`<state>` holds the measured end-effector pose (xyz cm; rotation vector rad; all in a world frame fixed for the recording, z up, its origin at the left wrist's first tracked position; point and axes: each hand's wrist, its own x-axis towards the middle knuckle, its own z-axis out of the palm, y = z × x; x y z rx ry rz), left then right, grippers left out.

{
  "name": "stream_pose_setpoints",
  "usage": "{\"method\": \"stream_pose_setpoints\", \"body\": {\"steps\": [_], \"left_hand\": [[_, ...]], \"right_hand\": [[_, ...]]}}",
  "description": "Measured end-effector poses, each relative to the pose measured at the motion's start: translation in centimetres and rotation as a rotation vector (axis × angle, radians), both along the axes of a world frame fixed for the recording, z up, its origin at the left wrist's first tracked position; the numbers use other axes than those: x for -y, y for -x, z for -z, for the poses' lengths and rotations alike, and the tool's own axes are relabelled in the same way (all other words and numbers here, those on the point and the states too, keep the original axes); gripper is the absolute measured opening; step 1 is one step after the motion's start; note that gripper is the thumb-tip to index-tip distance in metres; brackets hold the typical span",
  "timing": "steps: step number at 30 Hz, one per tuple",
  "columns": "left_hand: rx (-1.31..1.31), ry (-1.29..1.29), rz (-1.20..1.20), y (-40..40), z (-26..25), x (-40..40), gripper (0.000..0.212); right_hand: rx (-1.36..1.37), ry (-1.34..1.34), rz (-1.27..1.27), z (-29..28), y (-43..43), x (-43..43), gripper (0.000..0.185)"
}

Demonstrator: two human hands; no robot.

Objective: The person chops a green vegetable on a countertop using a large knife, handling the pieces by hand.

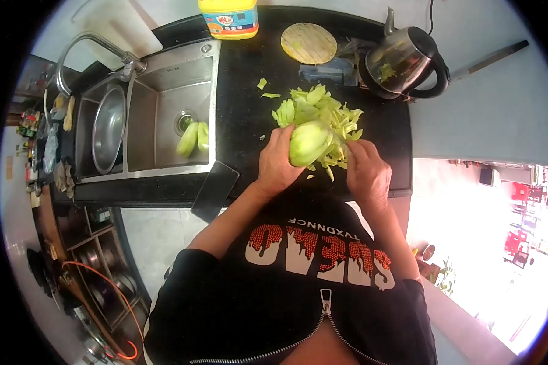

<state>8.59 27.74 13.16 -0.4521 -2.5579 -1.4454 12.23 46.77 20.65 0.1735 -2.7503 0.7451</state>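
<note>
My left hand is closed around a pale green, oblong vegetable above the dark counter. At the vegetable's right side, my right hand has its fingers curled; what lies between its fingertips cannot be made out clearly. A heap of light green leaves or peelings lies on the counter just beyond the vegetable, with a few scraps apart from it. Two more pale green vegetables rest in the sink basin near the drain.
The steel double sink with a metal bowl and curved faucet is on the left. A phone-like dark slab overhangs the counter's front edge. Farther back are a yellow jug, a round board and a steel kettle.
</note>
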Motion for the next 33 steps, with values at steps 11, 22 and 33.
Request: {"method": "stream_pose_setpoints", "body": {"steps": [11, 22, 33], "left_hand": [[0.014, 0.44, 0.143, 0.1, 4.0, 0.3, 0.072], [0.055, 0.504, 0.11, -1.6, 5.9, 1.1, 0.077], [0.172, 0.548, 0.048, -1.8, 5.8, 0.2, 0.082]], "right_hand": [[0.012, -0.424, -0.033, 4.0, -1.2, -0.7, 0.02], [0.253, -0.313, -0.149, 8.2, -0.3, -1.6, 0.019], [0.527, -0.521, -0.182, 7.2, 0.0, -2.2, 0.009]]}}
